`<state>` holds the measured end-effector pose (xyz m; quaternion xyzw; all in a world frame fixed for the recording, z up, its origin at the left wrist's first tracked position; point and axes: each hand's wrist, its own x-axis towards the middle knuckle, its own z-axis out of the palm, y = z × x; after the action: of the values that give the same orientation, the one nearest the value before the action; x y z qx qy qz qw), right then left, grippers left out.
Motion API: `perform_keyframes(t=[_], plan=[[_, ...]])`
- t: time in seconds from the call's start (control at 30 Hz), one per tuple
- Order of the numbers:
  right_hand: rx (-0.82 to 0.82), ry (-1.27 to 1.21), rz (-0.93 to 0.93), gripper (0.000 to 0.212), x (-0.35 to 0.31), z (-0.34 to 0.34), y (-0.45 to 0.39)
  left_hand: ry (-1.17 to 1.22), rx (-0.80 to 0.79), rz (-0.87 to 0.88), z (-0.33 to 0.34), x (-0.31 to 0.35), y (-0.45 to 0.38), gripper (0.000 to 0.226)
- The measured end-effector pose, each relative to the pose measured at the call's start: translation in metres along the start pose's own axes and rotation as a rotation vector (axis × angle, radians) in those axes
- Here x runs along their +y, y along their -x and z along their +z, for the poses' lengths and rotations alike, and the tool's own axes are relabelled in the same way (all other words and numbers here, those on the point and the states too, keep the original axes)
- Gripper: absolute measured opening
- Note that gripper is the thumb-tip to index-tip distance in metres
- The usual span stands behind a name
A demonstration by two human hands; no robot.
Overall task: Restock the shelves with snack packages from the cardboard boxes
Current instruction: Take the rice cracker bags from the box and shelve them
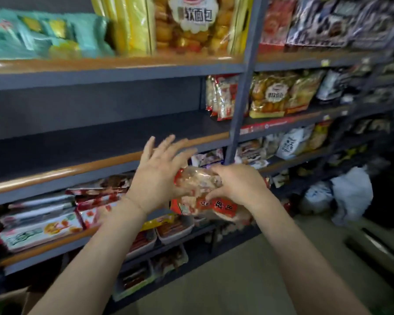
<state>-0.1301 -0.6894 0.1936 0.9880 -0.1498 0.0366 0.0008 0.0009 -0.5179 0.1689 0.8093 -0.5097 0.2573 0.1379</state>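
A red and clear snack package (198,192) is held in mid-air in front of the shelving. My right hand (239,185) is closed over its right side. My left hand (156,178) lies against its left side with the fingers spread and pointing up toward the bare dark shelf (114,135) at chest height. Similar red packages (223,96) stand at the right end of that shelf. No cardboard box shows clearly; a brown corner (21,301) sits at the bottom left.
Yellow bread bags (191,23) and teal packs (43,32) fill the top shelf. Flat boxed snacks (41,226) and trays lie on lower shelves. A blue upright post (241,94) divides the bays. White bags (348,196) lie on the floor at right.
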Motion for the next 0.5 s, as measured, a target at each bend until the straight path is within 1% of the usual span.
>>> perform_keyframes(t=[0.03, 0.07, 0.1, 0.13, 0.17, 0.23, 0.27, 0.3, 0.33, 0.37, 0.4, 0.47, 0.5], plan=[[0.018, 0.043, -0.024, 0.07, 0.009, 0.0, -0.006, 0.034, -0.113, -0.001, 0.006, 0.004, -0.016, 0.089], [0.052, 0.093, -0.049, 0.065, 0.017, -0.001, -0.012, 0.09, -0.226, -0.052, 0.012, 0.007, -0.03, 0.077], [0.098, 0.141, -0.069, 0.061, 0.026, 0.0, -0.02, 0.15, -0.297, -0.107, 0.019, 0.007, -0.042, 0.068], [0.169, 0.186, -0.087, 0.058, 0.036, 0.002, -0.028, 0.198, -0.304, -0.149, 0.028, 0.006, -0.051, 0.06], [0.279, 0.225, -0.098, 0.057, 0.048, 0.005, -0.037, 0.23, -0.265, -0.191, 0.037, 0.003, -0.059, 0.054], [0.584, 0.198, -0.076, 0.058, 0.069, 0.01, -0.056, 0.328, -0.125, -0.316, 0.055, -0.008, -0.074, 0.048], [0.738, 0.132, -0.05, 0.059, 0.075, 0.012, -0.065, 0.434, -0.062, -0.41, 0.065, -0.015, -0.08, 0.044], [0.857, 0.021, -0.005, 0.058, 0.079, 0.014, -0.073, 0.564, -0.006, -0.513, 0.074, -0.021, -0.085, 0.038], [0.933, -0.127, 0.045, 0.058, 0.08, 0.017, -0.083, 0.694, 0.056, -0.614, 0.084, -0.028, -0.09, 0.032], [0.948, -0.288, 0.08, 0.058, 0.08, 0.021, -0.095, 0.821, 0.111, -0.712, 0.093, -0.035, -0.096, 0.028], [0.874, -0.444, 0.109, 0.058, 0.079, 0.028, -0.109, 0.956, 0.141, -0.811, 0.102, -0.042, -0.101, 0.028], [0.573, -0.756, 0.163, 0.063, 0.077, 0.042, -0.142, 1.223, 0.161, -0.956, 0.117, -0.051, -0.113, 0.034], [0.417, -0.918, 0.213, 0.067, 0.077, 0.047, -0.162, 1.291, 0.162, -0.993, 0.124, -0.058, -0.122, 0.037]])
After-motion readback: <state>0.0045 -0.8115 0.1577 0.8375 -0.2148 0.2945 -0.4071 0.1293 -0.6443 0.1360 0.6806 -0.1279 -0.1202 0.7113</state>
